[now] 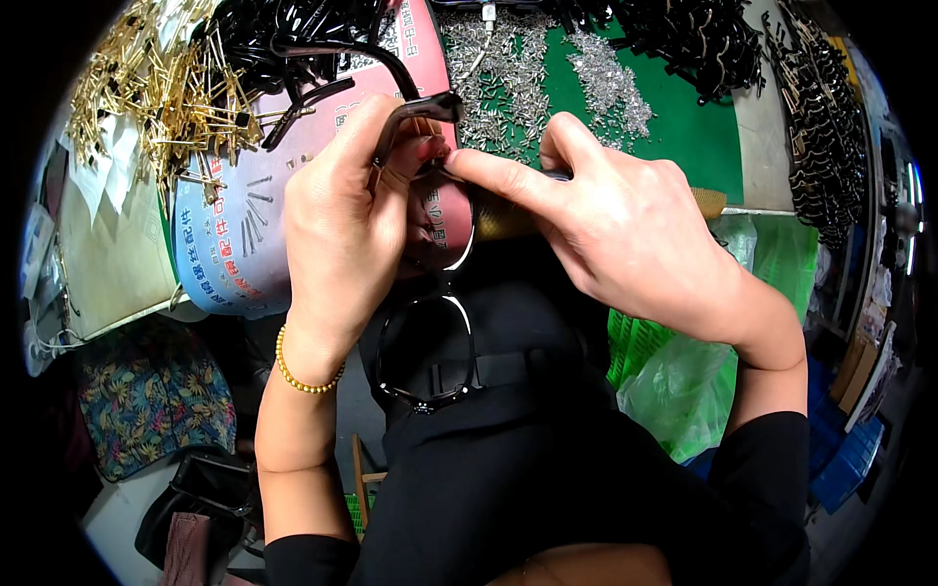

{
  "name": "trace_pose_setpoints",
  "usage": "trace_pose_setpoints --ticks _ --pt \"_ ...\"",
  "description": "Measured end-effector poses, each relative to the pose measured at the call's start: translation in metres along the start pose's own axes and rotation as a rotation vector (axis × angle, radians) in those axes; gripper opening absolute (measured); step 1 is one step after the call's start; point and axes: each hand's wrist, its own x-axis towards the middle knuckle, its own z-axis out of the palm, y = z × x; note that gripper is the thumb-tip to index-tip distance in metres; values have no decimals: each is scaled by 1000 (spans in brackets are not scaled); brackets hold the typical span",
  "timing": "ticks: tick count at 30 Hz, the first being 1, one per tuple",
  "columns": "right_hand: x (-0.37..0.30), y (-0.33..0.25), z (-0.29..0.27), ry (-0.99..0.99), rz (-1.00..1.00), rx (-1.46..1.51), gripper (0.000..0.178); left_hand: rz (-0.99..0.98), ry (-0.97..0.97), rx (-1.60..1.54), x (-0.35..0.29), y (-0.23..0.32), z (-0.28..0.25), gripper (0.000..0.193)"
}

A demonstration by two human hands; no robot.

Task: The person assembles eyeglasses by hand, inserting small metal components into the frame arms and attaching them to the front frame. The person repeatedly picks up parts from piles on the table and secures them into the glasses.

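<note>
A pair of eyeglasses with a dark frame (426, 404) hangs down in front of my black clothes. One dark temple (391, 66) reaches up and away past my fingers. My left hand (344, 210) pinches the frame at its hinge end, with thumb and fingers closed around it. From the right, my right hand (625, 220) touches the same hinge spot with its stretched index fingertip. Its other fingers are curled under, and a small dark bit shows between thumb and index finger. What that bit is stays hidden.
Gold-coloured temple pieces (161, 83) are heaped at far left, beside black temples (254, 49). Loose small screws (498, 88) and clear bits (611, 83) cover a green mat (699, 146). More black parts (684, 39) lie at far right. A printed sheet (230, 234) spans the table edge.
</note>
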Motion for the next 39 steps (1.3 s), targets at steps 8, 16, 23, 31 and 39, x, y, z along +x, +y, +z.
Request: trace_pose_setpoints --ticks 8,16,23,31,39 --pt "1 -2 0 0 -6 2 64 -27 6 9 3 3 1 7" --pt "1 -7 0 -28 12 -52 65 -61 -15 -85 0 2 0 4" --pt "8 -9 1 45 -59 -289 57 -44 -10 -75 4 3 1 8" --pt "17 3 6 50 -86 -198 50 -82 -28 -113 -1 -2 0 11" --pt "-11 13 -20 -18 106 -91 44 64 268 -25 60 11 -2 25"
